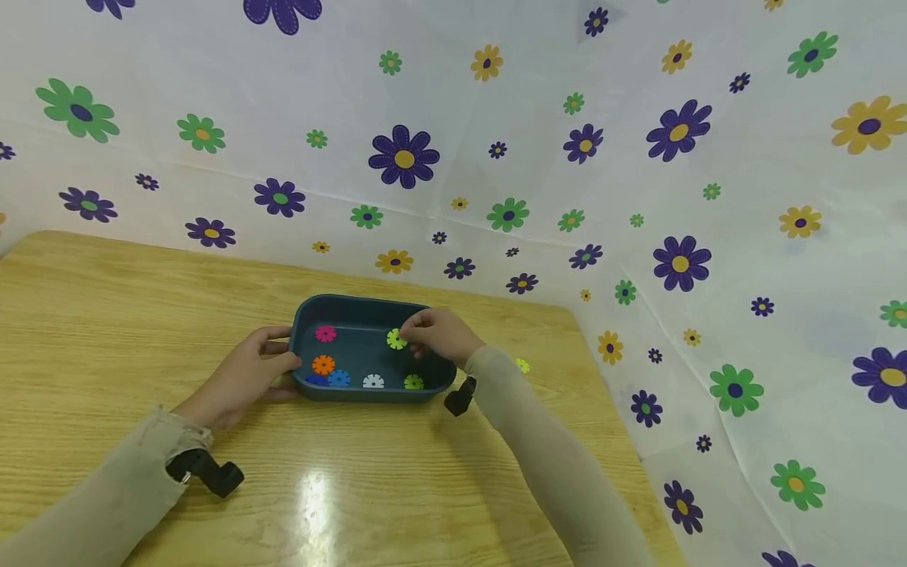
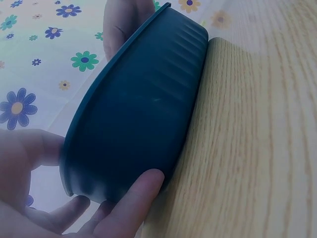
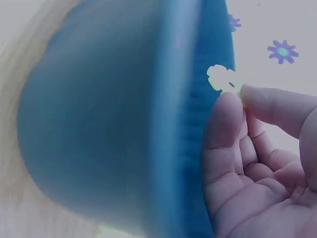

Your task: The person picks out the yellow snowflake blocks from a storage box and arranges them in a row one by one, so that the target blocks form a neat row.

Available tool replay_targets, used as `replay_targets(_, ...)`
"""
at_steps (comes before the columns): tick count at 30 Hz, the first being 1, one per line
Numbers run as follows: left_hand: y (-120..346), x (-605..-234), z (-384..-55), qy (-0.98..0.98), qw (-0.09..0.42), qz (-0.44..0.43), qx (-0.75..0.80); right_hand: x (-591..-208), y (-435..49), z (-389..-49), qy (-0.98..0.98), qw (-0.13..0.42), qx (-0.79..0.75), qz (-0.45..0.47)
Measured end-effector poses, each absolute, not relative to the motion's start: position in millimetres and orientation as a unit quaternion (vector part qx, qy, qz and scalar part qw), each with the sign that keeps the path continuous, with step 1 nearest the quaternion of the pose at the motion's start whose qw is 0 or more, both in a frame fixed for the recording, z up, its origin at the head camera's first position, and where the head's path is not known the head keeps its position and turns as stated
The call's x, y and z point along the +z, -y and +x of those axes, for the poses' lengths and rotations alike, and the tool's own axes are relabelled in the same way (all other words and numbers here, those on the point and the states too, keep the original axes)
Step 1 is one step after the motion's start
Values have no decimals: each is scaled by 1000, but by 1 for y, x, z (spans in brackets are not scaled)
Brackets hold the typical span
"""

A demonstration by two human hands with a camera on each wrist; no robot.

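Note:
A dark blue plastic basin sits on the wooden table, and my left hand holds its left end. In the left wrist view, the thumb and fingers spread round the basin's outer wall. Over the basin's right part, my right hand pinches a yellow-green notched flower-shaped disc between thumb and forefinger. Inside lie a pink disc, an orange disc, a white disc, a green disc and blue discs.
Another yellow-green disc lies on the table right of the basin, beside my right forearm. A white cloth with printed flowers hangs behind the table and along its right side.

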State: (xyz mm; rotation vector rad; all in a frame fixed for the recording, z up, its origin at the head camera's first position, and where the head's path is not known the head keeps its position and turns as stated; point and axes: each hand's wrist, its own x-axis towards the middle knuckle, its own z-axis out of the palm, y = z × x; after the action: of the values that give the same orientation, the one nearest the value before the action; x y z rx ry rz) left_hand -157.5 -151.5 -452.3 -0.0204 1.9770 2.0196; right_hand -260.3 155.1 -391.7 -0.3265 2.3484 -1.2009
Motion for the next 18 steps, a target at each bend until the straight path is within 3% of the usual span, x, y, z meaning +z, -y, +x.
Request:
replay_targets(10,152,-456,-159,-685,160,-9,710,-377,-245,-273,-839,224,-493,-52)
replay_targets(18,151,-453,-158,-689,160,-8,707,-401,-346,-275,-854,185,-484,44)
